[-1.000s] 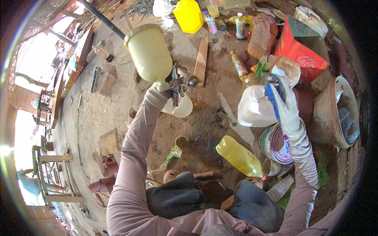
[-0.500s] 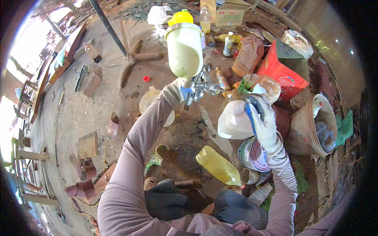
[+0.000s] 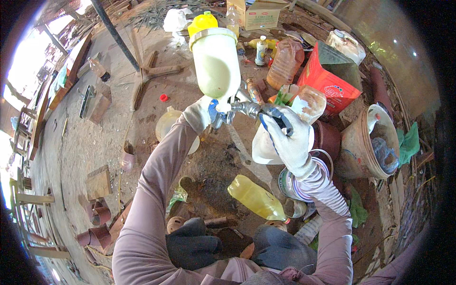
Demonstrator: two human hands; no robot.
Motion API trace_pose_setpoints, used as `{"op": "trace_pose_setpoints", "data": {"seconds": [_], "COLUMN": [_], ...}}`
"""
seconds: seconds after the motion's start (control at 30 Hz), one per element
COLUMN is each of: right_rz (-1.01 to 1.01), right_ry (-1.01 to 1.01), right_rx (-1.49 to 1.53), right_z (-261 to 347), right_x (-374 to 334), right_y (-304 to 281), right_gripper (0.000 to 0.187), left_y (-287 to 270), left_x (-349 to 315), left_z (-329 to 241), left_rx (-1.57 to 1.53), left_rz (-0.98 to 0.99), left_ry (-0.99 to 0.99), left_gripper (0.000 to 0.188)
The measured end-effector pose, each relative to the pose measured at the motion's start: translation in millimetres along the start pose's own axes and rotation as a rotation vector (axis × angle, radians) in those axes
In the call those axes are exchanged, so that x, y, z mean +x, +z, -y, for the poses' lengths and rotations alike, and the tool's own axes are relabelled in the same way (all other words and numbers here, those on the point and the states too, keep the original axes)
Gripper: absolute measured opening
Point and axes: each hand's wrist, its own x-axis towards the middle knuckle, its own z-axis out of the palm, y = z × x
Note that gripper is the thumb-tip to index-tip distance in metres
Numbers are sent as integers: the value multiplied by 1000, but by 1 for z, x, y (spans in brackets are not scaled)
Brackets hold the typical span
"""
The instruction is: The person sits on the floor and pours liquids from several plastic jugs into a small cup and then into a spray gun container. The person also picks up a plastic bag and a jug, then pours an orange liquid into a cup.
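Observation:
My left hand (image 3: 198, 115), in a white glove with blue on the fingers, is closed around the handle of a metal spray gun (image 3: 244, 108). Above it rises the gun's whitish paint cup (image 3: 216, 66), topped with a yellow lid (image 3: 203, 23). My gloved right hand (image 3: 289, 137) is at the nozzle end, fingers curled and pinched against it. Dark coating or stain on those fingertips hides exactly what they grip. Under the right hand stands a white plastic jug (image 3: 263, 152), partly covered. A paint can (image 3: 289, 185) sits below the right wrist.
A bottle of yellow liquid (image 3: 256, 197) lies before my knees. To the right stand a large bucket (image 3: 361, 152), a red cut-open container (image 3: 327, 83) and a brownish jug (image 3: 285, 61). A wooden-footed stand (image 3: 156, 71) is at far left; a cardboard box (image 3: 261, 16) is at the back.
My right hand has moved left and up from over the white jug to the spray gun's nozzle. The gun has stayed in my left hand, and the whole view has shifted slightly.

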Motion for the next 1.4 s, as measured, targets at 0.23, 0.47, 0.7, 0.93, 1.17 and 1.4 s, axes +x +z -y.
{"op": "trace_pose_setpoints", "data": {"seconds": [0.23,0.47,0.7,0.93,1.17,1.4], "right_rz": [-177,-293,-211,-100,-67,40], "right_ry": [-1,201,233,150,146,29], "right_rx": [92,276,226,126,71,-61], "right_z": [-30,-27,-17,-14,1,8], "right_x": [15,-4,-31,-44,-49,-49], "right_y": [0,-54,-62,-69,-77,-73], "right_gripper": [12,20,20,20,16,12], "left_y": [-7,-8,14,4,4,-18], "left_x": [-20,-31,-36,-18,-36,-38], "left_z": [-7,-22,21,44,36,38], "left_rx": [-293,-204,276,245,489,296], "left_rz": [55,-341,-404,-673,-549,-458], "left_ry": [-65,17,46,53,-168,-155], "left_gripper": [37,34,36,17,19,32]}}
